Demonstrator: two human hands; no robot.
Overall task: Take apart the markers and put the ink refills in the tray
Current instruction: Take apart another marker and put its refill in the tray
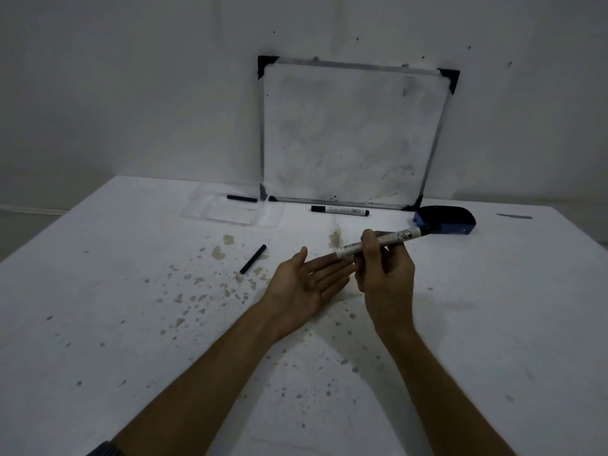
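My right hand [383, 274] grips a white marker [399, 237] by its middle, tilted with the dark end up to the right and the lower end over my left fingers. My left hand [304, 284] lies open, palm up, just below that lower end, holding nothing. A black ink refill [252, 259] lies loose on the table left of my hands. A second black refill [241, 198] rests at the far edge of the clear plastic tray [210, 213]. Another whole marker [340, 210] lies in front of the whiteboard.
A small whiteboard [348, 133] leans against the wall at the back. A blue and black eraser [444, 220] sits to its right, just behind the held marker. The white table [131, 324] is speckled with brownish stains.
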